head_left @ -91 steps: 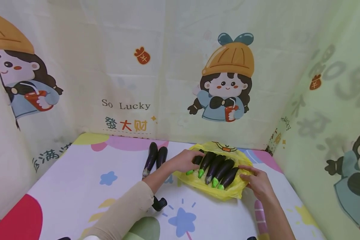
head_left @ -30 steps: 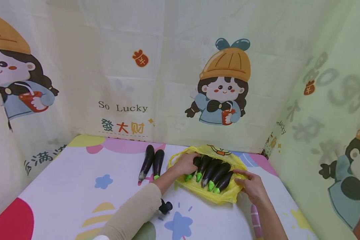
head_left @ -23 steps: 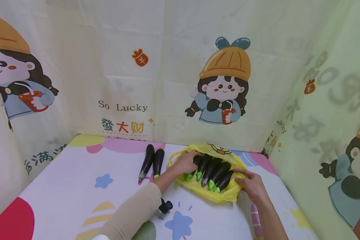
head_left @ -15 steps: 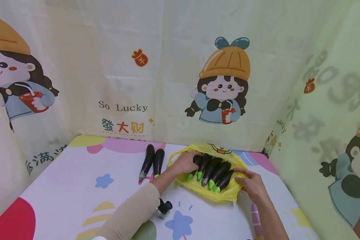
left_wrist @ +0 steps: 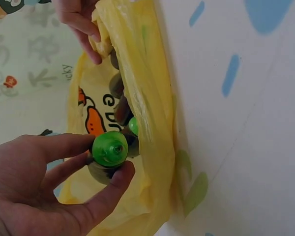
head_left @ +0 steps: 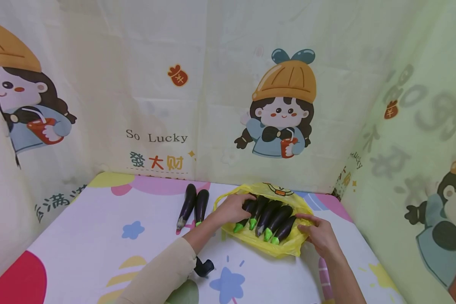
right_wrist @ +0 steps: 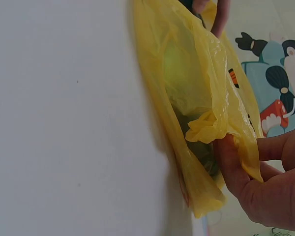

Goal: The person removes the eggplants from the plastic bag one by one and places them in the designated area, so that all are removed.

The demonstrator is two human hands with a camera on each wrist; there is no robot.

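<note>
In the head view a yellow plastic bag [head_left: 260, 246] lies open-mouthed on the table, with several dark purple eggplants [head_left: 278, 217] side by side in it, green caps toward me. My left hand [head_left: 232, 209] reaches into the bag's left side and holds the leftmost eggplant [head_left: 246, 213]. The left wrist view shows the thumb and fingers around that eggplant, just behind its green cap [left_wrist: 109, 148]. My right hand [head_left: 319, 234] pinches the bag's right edge; in the right wrist view, yellow plastic [right_wrist: 206, 128] bunches over its fingers.
Two more eggplants [head_left: 194, 204] lie on the patterned tabletop [head_left: 99, 236] left of the bag. A black device [head_left: 204, 267] shows beside my left wrist. Printed cloth walls [head_left: 213, 105] enclose the back and both sides of the table.
Over the last half second my left hand has shifted slightly left, and more of the leftmost eggplant shows. My right hand and the bag's right edge stay in place.
</note>
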